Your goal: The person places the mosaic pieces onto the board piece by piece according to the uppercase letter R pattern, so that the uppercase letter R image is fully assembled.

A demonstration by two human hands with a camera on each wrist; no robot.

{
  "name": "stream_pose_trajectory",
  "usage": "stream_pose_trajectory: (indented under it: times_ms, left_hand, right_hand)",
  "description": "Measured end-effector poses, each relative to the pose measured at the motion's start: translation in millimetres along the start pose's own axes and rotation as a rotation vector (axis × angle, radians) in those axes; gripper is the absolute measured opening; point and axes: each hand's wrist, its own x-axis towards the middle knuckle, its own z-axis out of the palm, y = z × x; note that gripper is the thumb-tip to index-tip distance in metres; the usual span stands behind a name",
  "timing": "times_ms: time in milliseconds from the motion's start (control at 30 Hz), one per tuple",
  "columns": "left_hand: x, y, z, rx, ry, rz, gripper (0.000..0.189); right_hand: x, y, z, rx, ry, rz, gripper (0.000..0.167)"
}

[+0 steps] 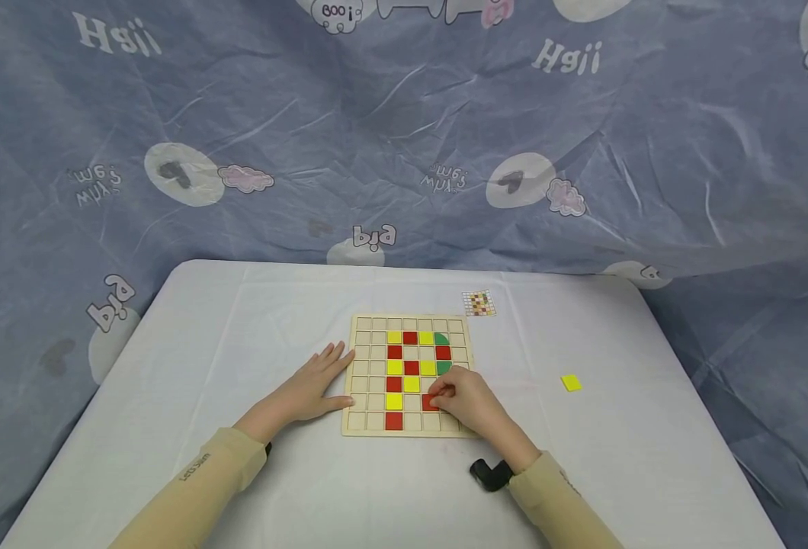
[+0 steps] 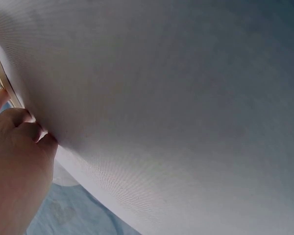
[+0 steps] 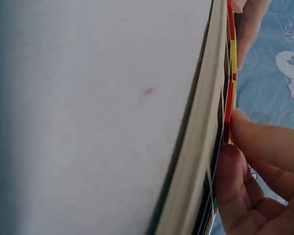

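A wooden grid board [image 1: 366, 422] lies on the table, with red, yellow and green tiles set in several of its squares. My right hand [image 1: 469, 398] is over the board's lower right part. Its thumb and finger pinch a red square tile [image 1: 428, 402] at one of the squares; the right wrist view shows the red tile [image 3: 229, 111] edge-on at the fingertips. My left hand [image 1: 313, 387] lies with fingers spread and relaxed, fingertips and thumb at the board's left edge. In the left wrist view the left hand [image 2: 20, 156] touches the board's rim.
A loose yellow tile [image 1: 572, 383] lies on the white table [image 1: 267, 313] to the right. Behind the board's top right corner is a small printed pattern card [image 1: 479, 303]. A blue patterned cloth [image 1: 376, 137] hangs behind the table.
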Motion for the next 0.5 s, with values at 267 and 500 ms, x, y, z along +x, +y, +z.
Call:
stream_pose_trajectory:
  times_ms: [267, 500]
  left_hand:
    - [-0.9, 0.5, -2.3, -0.004, -0.005, -0.003, 0.088]
    - [-1.3, 1.3, -2.3, -0.014, -0.003, -0.006, 0.088]
  right_hand:
    - [-2.9, 10.0, -28.8, 0.054, 0.074, 0.017, 0.013]
    - [-8.6, 41.7, -75.5, 0.008, 0.2, 0.06, 0.019]
